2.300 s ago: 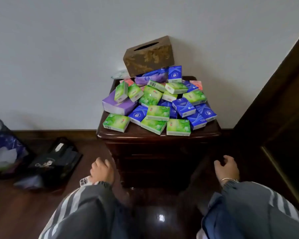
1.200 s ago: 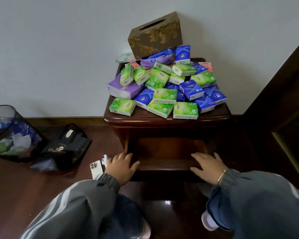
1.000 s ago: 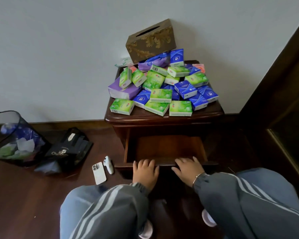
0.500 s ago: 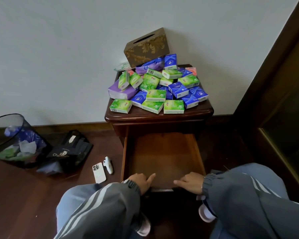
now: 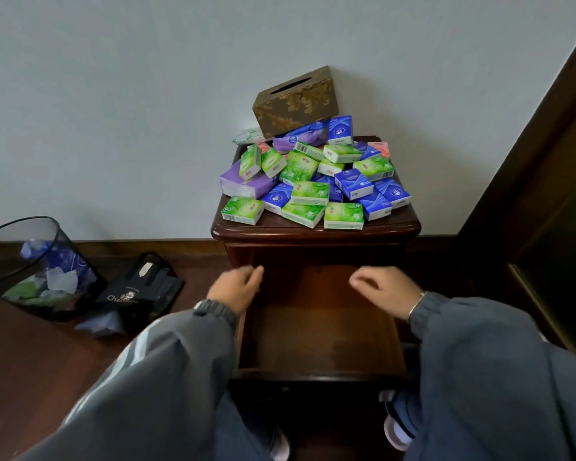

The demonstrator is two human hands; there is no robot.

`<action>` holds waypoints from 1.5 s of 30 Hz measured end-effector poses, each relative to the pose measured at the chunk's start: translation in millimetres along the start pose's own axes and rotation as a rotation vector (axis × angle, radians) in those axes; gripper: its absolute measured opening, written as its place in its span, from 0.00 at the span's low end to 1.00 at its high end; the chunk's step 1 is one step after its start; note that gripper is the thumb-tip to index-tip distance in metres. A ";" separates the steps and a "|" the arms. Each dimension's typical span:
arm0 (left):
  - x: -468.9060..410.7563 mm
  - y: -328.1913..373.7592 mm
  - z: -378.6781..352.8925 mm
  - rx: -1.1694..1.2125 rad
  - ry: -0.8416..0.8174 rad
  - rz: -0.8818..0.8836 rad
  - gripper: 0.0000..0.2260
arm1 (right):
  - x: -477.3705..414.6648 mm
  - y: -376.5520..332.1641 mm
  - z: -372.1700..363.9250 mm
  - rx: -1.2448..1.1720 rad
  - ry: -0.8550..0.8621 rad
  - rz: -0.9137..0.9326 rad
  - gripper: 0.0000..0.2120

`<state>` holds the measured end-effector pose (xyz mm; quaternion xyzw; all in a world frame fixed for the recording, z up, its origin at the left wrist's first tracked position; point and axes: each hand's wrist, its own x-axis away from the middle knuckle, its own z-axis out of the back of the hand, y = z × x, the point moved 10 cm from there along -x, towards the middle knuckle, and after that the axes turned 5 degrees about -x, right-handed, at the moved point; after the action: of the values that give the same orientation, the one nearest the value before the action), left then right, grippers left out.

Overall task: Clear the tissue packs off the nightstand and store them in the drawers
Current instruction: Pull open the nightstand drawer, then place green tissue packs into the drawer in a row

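Head view: green, blue, purple tissue packs (image 5: pixel 310 193) heaped on nightstand (image 5: pixel 313 233); drawer (image 5: pixel 320 341) pulled out. Left hand (image 5: pixel 236 289), right hand (image 5: pixel 384 291) loosely curled, empty, blurred. Lower packs buried.

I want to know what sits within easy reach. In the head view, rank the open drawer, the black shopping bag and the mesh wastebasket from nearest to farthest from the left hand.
1. The open drawer: the left hand is right at its left edge.
2. The black shopping bag: on the floor, to the left of the hand.
3. The mesh wastebasket: farthest left, beyond the bag.
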<state>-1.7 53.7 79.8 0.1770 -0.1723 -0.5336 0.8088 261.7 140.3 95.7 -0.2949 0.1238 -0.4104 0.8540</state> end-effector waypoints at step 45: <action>-1.0 79.9 18.7 1.421 -0.066 0.227 0.08 | -18.0 -123.4 64.0 -0.205 0.563 0.027 0.16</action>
<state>53.3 82.1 133.7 0.6253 -0.5196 -0.2103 0.5429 201.8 119.6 220.8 -0.2524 0.4002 -0.4501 0.7573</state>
